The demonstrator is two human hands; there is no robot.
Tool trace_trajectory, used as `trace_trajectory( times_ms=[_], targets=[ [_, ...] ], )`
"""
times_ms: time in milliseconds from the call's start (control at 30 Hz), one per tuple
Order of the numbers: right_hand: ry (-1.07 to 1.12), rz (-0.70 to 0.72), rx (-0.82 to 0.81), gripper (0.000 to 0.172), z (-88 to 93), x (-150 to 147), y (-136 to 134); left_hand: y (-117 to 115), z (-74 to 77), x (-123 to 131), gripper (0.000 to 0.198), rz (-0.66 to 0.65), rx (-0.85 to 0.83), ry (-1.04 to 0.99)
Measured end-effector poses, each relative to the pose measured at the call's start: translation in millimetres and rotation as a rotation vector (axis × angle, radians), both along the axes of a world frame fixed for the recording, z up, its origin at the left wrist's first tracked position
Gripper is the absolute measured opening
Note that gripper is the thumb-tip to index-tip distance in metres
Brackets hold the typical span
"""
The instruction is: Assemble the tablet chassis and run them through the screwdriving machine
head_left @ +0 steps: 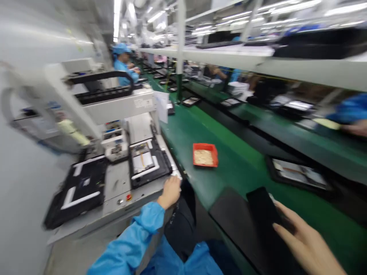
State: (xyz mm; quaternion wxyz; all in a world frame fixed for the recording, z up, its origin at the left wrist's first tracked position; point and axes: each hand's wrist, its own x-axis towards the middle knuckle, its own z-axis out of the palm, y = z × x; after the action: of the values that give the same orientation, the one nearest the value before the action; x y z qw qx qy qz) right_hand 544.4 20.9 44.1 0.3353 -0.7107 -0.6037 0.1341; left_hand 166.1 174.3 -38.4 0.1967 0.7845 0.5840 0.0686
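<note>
My left hand [171,191] is at the front right corner of a white bench machine [114,109]. Its fingers are curled down there, and what lies under them is hidden. Just behind it, a tablet-like device with its inside exposed [142,157] lies in a black fixture [160,162] on the machine. At the lower right, my right hand [304,233] grips the edge of a black, flat, tablet-like panel [265,221] between thumb and fingers. The panel is tilted over a dark mat [232,214] on the green bench.
A red bin [205,155] with pale small pieces stands on the green bench [183,130]. A second black fixture [83,183] is at the machine's left. Further right, an opened device [299,172] lies on the dark conveyor strip. A person in blue [123,65] works farther back.
</note>
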Motion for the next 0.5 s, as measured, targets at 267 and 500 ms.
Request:
trace_trajectory(
  times_ms=[267,500],
  targets=[
    [0.026,-0.143,-0.098,0.061,14.8,-63,-29,-79,-1.2,75,0.037,-0.051,-0.275,-0.770],
    [0.063,-0.516,-0.332,0.018,26.2,67,-66,-185,-9.4,145,0.077,0.292,-0.998,-1.152]
  ],
)
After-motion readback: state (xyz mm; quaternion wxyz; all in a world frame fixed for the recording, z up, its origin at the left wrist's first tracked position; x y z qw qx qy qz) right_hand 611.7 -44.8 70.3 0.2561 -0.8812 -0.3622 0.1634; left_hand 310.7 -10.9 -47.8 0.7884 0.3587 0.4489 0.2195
